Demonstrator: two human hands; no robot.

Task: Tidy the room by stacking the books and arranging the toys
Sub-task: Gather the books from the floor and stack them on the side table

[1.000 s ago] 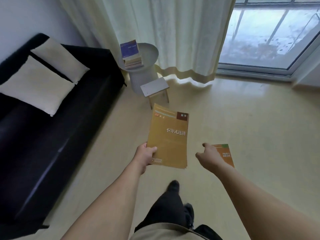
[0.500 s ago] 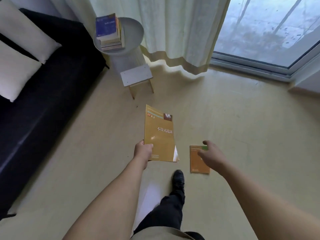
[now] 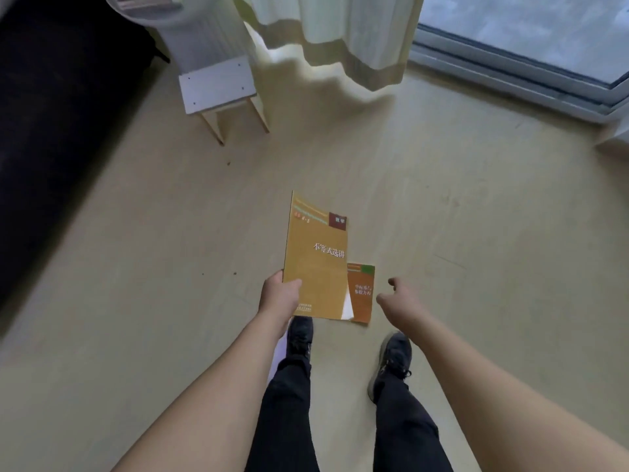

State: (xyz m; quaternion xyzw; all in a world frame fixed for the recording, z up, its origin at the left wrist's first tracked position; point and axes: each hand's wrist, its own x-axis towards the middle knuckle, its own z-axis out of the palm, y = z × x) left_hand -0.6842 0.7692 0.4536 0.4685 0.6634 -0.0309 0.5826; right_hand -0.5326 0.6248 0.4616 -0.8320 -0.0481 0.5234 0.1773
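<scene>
My left hand (image 3: 279, 296) grips the lower left corner of a thin yellow-ochre book (image 3: 316, 260) and holds it out flat above the floor. A smaller orange book with a green corner (image 3: 361, 294) lies on the floor just right of it, partly hidden under the yellow one. My right hand (image 3: 398, 303) hovers to the right of the orange book with loosely curled fingers and holds nothing. A stack of books (image 3: 143, 1) rests on the round side table (image 3: 177, 18) at the top left, mostly cut off.
A small white-topped wooden stool (image 3: 218, 85) stands before the side table. The black sofa (image 3: 61, 107) fills the left side. Pale curtains (image 3: 340, 32) hang to the floor by the window frame (image 3: 510, 76). My two black shoes stand just behind the books.
The view has tilted down and moved forward; the side table and stool have slid toward the top edge. The orange book now lies right beside the held book, and my right hand is beside it.
</scene>
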